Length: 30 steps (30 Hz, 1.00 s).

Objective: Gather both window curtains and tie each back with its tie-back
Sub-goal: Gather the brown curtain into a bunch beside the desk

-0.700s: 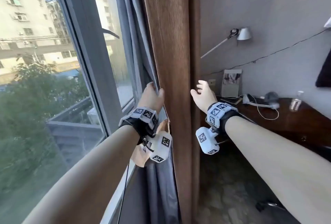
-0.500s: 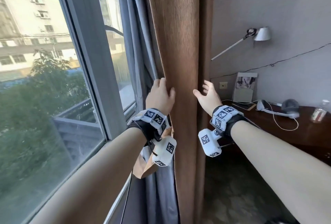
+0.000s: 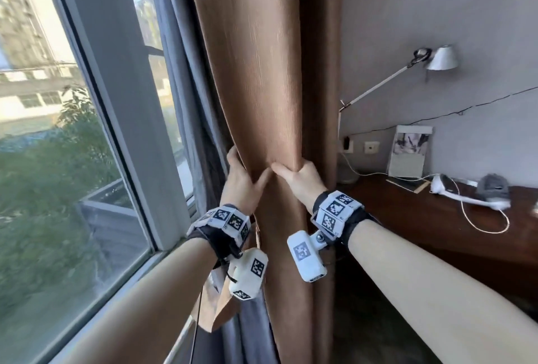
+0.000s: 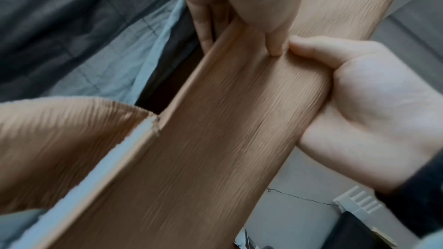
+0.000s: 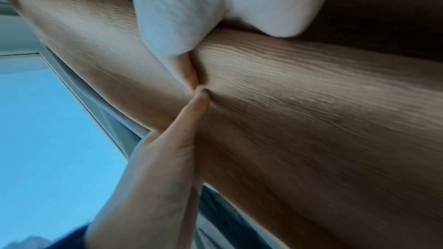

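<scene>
A brown ribbed curtain (image 3: 262, 87) hangs bunched beside the window, with a grey sheer curtain (image 3: 180, 96) behind it. My left hand (image 3: 244, 180) grips the bunch from the left and my right hand (image 3: 295, 174) from the right; their thumbs meet at the front. The left wrist view shows the curtain (image 4: 227, 130) squeezed between the left hand (image 4: 239, 16) and the right hand (image 4: 359, 111). From the right wrist, the right hand (image 5: 203, 16) and the left hand (image 5: 167, 158) press thumb to thumb on the curtain (image 5: 311, 101). A brown fabric strip (image 3: 221, 311), apparently the tie-back, hangs under my left wrist.
The grey window frame (image 3: 116, 101) stands on the left with a sill below. To the right is a dark wooden desk (image 3: 422, 218) with a white cable, a headset (image 3: 492, 186) and a propped card (image 3: 407, 151). A white arm lamp (image 3: 439, 58) reaches over the desk.
My right hand, open and off to the right of the curtain before, now grips it. My left hand has wrapped round the left edge, and the curtain is squeezed narrower.
</scene>
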{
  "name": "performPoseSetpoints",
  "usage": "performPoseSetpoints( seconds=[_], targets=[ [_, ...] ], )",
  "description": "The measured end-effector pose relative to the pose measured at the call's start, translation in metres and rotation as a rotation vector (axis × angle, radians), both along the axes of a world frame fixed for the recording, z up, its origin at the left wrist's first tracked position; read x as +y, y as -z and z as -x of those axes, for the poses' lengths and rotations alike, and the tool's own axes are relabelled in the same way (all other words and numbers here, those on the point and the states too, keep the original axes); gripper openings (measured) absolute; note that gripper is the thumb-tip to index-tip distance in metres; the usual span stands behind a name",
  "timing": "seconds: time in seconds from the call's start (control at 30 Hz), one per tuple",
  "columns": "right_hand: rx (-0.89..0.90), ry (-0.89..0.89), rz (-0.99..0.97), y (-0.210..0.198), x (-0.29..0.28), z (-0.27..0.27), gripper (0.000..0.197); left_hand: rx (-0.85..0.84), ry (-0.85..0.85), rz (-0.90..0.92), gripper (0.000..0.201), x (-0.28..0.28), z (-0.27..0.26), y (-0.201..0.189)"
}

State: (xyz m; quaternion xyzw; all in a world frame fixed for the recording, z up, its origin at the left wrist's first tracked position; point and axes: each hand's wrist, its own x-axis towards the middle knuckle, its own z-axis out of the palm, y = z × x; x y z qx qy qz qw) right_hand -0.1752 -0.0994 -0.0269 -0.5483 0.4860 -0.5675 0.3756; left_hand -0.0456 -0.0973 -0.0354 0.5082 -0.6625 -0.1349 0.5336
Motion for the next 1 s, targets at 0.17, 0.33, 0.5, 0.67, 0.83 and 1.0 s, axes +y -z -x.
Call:
performPoseSetpoints(
  seconds=[0.17, 0.33, 0.5, 0.67, 0.83, 1.0],
  targets=[
    [0.069, 0.149, 0.053, 0.010, 0.001, 0.000, 0.034, 0.086, 0.071, 0.180, 0.083, 0.005, -0.015, -0.008],
    [0.075, 0.212, 0.043, 0.011, 0.016, -0.007, 0.036, -0.084, 0.111, 0.330, 0.076, 0.023, -0.022, -0.022],
    [0.116, 0.220, 0.029, 0.004, 0.046, -0.018, 0.034, -0.303, 0.047, 0.051, 0.044, 0.046, -0.017, -0.020],
    [0.063, 0.264, 0.068, 0.005, 0.064, -0.024, 0.050, -0.359, -0.192, 0.362, 0.042, 0.056, -0.013, -0.010],
    [-0.062, 0.242, 0.112, 0.009, 0.078, -0.028, 0.034, -0.606, -0.255, 0.732, 0.034, 0.062, -0.016, -0.004],
    [-0.021, 0.228, 0.177, 0.011, 0.075, -0.025, 0.012, -0.813, -0.271, 0.911, 0.026, 0.067, -0.017, -0.012]
  ],
)
